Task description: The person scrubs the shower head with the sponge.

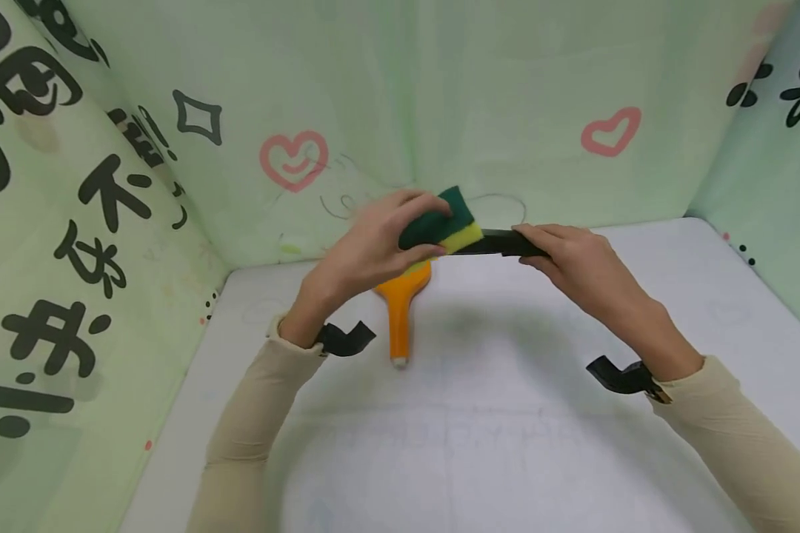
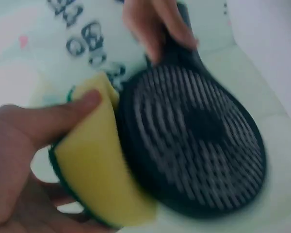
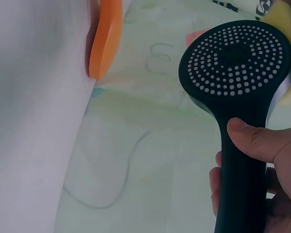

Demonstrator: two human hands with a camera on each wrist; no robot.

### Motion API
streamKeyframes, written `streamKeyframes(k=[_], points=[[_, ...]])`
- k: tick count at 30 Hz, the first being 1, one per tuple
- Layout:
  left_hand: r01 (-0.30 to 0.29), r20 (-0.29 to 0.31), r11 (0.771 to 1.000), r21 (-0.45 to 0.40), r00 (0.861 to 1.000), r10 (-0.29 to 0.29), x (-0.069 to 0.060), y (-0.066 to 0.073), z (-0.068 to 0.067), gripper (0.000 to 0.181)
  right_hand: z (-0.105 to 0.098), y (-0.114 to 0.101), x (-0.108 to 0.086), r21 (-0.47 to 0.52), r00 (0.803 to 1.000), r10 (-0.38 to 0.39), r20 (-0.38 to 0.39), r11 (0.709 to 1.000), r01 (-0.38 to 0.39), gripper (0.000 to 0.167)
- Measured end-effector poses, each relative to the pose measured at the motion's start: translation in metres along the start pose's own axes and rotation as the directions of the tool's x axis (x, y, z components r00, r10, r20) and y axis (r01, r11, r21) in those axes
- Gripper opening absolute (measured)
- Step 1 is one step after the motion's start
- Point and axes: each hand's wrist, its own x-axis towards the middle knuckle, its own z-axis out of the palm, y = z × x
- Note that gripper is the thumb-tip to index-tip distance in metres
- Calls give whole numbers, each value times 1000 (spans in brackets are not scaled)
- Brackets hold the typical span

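A black shower head [image 3: 233,60] with a round face of pale nozzle dots is held up above the table. My right hand [image 1: 576,270] grips its handle [image 3: 242,189], the thumb lying along the front. In my left hand [image 1: 373,240] is a two-layer sponge [image 1: 443,218], green on one side and yellow on the other, pinched between thumb and fingers. Seen from the left wrist, the sponge's yellow side [image 2: 97,160] lies against or right beside the rim of the shower head. Motion blurs that view, so contact is hard to tell.
An orange handled thing [image 1: 400,314] lies on the white table [image 1: 473,444] below my left hand, its far end hidden behind that hand. Pale green curtains [image 1: 493,89] with black lettering and pink hearts stand behind and at both sides. Black straps [image 1: 347,339] circle both wrists.
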Motion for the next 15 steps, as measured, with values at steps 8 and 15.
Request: streamKeyframes(k=[8,15], points=[[80,49,943,322,994,-101,18,27,24,34,7,-5,0,-72,990,85,116,994,-77,40],[-17,-67,885,464,996,55,20,24,31,24,2,-3,2,-38,977,160,141,987,-156,27]])
